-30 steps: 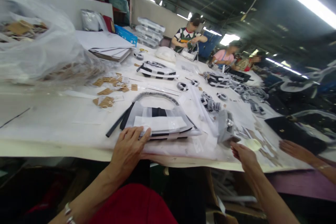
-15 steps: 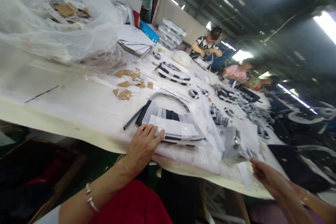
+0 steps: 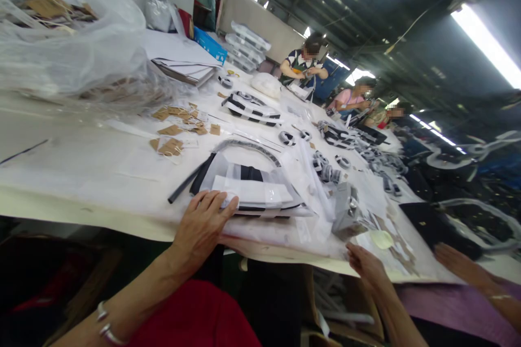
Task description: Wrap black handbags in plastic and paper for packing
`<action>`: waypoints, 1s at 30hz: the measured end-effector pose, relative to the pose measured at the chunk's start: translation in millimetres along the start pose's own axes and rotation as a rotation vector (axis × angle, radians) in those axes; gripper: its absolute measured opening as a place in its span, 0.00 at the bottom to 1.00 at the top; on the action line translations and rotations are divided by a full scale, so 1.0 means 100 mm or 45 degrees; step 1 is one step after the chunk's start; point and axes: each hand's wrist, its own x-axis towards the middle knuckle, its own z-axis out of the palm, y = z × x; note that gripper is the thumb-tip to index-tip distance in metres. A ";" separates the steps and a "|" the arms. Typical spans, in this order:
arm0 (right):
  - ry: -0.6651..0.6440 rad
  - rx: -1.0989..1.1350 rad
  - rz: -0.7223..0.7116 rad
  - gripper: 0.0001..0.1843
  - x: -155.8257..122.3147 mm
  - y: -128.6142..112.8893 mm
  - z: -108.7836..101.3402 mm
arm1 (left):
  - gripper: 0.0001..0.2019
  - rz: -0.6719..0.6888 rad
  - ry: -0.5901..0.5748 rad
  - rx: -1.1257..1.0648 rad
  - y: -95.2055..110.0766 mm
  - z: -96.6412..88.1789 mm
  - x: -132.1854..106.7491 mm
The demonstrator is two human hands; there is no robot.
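Note:
My left hand (image 3: 202, 225) lies flat with its fingers apart on a flattened black-and-white striped bag (image 3: 251, 173) in a transparent plastic sleeve. A white paper sheet (image 3: 252, 191) lies on the bag, and my fingertips touch its edge. A curved grey handle (image 3: 244, 146) arcs behind it, and a black strap (image 3: 188, 180) lies to its left. My right hand (image 3: 366, 263) is at the table's front edge, holding nothing visible. Nearest to it are a grey bag part with a metal fitting (image 3: 345, 211) and a pale yellow disc (image 3: 381, 239).
Small kraft card tags (image 3: 171, 131) lie on the white-covered table (image 3: 81, 160), left of the bag. A large transparent plastic sack (image 3: 69, 49) sits at the left. Striped bag parts and rolled straps spread along the table. A co-worker's hand (image 3: 459, 265) is at the right; several people work further along.
The view has swung and tilted back. My right hand moved right along the table edge, then returned near the grey part. My left hand stays on the bag.

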 end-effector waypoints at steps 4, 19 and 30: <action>-0.153 0.189 -0.090 0.24 -0.11 -0.26 -0.08 | 0.22 -0.026 -0.040 0.018 0.03 -0.01 0.00; -1.711 -0.693 -0.774 0.22 -0.98 -2.74 1.54 | 0.23 -0.077 -0.226 -0.018 0.06 -0.09 -0.04; -1.926 -1.310 -1.110 0.17 -0.84 -3.17 2.45 | 0.23 -0.081 -0.162 -0.071 0.05 0.02 -0.07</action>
